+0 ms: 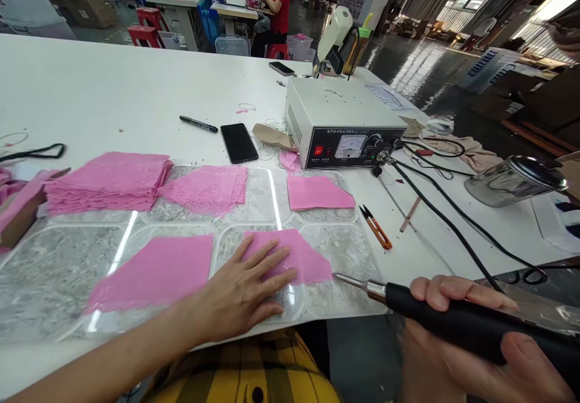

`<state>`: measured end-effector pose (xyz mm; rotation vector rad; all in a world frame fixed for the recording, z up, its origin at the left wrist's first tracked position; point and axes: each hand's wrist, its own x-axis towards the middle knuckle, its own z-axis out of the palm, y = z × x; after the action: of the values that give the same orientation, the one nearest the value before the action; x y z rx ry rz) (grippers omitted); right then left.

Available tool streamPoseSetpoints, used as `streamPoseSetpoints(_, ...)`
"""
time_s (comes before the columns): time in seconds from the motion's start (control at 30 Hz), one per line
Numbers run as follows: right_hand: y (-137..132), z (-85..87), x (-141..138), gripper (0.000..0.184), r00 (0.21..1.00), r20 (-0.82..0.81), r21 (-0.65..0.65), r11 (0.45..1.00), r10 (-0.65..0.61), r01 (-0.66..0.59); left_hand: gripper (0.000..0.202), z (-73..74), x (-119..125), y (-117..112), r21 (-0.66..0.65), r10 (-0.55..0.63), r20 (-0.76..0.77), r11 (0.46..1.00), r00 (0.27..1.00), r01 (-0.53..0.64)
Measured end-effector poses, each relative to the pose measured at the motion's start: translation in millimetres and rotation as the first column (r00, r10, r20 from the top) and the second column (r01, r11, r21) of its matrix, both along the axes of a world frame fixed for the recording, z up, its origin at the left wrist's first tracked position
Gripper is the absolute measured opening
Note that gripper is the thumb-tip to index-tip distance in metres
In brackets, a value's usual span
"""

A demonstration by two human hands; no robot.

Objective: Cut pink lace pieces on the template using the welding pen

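Note:
My left hand [256, 282] lies flat, fingers spread, on a pink fabric piece [306, 258] with a slanted corner. In my right hand [457, 336] is a black-handled ultrasonic cutter [435, 309]; its metal tip is at the fabric's lower right corner. Under the pieces is a clear patterned mat [348, 246]. Left of my hand lies another pink piece [158, 270], and a third piece [319, 193] sits farther back. Behind these are a thick stack of pink fabric [109, 179] and a smaller, fanned stack [211, 188].
A control box [347, 125] with a meter stands at the back, its cables running right. Orange thread snips [376, 228], a glass jar [512, 182], a phone [238, 143] and a pen [198, 124] lie about. A person in red [277, 7] sits at a machine beyond the table.

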<state>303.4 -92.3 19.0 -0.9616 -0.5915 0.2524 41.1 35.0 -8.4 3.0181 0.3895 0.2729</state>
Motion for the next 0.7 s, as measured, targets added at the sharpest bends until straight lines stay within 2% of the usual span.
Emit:
streamPoseSetpoints(0.57, 7.5, 3.8, -1.3, 0.023, 0.998, 0.053, 0.005, 1.000, 0.016, -0.016, 0.051, -1.2, 0.5, 1.3, -0.021, -0.008, 0.007, 1.000, 1.000, 0.008)
streamPoseSetpoints(0.7, 6.4, 3.8, -0.5, 0.023, 0.999, 0.035, 0.013, 1.000, 0.023, -0.024, 0.049, 4.6, 0.0, -0.9, -0.019, -0.005, 0.021, 1.000, 1.000, 0.006)
